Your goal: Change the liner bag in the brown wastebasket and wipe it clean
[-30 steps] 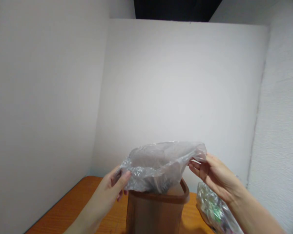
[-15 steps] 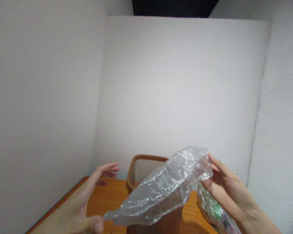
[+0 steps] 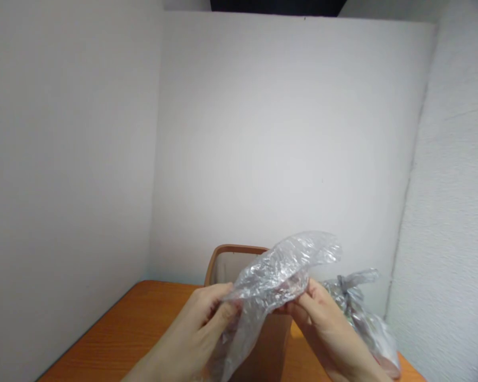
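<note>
A clear, crumpled plastic bag (image 3: 279, 265) hangs between my two hands, above and in front of a brown trash bin (image 3: 258, 350). My left hand (image 3: 199, 329) pinches its near left part between thumb and fingers. On the other side, my right hand (image 3: 316, 313) is closed on the bag's lower right edge. One end of the plastic sticks up past the right hand, and a loose flap drops beside the left. The bag covers much of the bin's rim, whose back left corner still shows.
To the right, behind my right forearm, lies a knotted clear plastic bag (image 3: 366, 318) with things inside. Both it and the bin stand on an orange-brown wooden table (image 3: 119, 329). White walls (image 3: 242, 132) close in at the left, back and right.
My left hand has moved right and gone from spread fingers to gripping the bag. The right hand has shifted left and down along it. The knotted bag shows more now.
</note>
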`<state>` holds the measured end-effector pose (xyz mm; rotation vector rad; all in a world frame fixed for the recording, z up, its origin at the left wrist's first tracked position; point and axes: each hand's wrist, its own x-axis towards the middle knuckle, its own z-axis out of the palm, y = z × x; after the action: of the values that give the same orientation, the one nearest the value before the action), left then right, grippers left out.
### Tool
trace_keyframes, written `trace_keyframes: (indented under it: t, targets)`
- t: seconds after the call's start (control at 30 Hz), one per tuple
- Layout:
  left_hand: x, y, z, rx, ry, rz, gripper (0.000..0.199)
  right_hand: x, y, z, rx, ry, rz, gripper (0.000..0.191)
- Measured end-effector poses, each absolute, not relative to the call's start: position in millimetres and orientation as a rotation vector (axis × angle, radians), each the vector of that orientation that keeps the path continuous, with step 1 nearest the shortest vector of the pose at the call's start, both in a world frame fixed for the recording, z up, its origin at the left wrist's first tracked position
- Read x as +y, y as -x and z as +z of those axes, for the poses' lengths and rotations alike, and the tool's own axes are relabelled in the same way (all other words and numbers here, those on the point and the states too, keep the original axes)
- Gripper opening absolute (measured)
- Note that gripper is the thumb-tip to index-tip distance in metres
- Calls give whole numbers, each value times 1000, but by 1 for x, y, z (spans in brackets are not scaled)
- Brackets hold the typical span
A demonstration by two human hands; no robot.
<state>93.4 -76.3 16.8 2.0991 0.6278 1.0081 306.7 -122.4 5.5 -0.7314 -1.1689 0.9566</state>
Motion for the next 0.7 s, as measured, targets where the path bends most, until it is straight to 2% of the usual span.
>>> trace_keyframes:
  t: [0.2,0.33,0.47,0.57,0.7]
  targets:
    - [-81,-96,22,594,-2054,983,44,-133,-309,11,-1178,542,952,39]
    - [-85,-97,22,602,-2096,996,46,-144,-302,19,-1088,617,991,26]
    - [-70,-80,16,852,-1676,1348,51,-147,-323,21,-747,481,993,15]
    - [-52,-59,5,819,-1297,1453,53,-146,-349,7,-532,392,1022,20]
    - [-34,-39,-26,669,-1041,1420,42,-135,-374,-39,-380,384,1086,21]
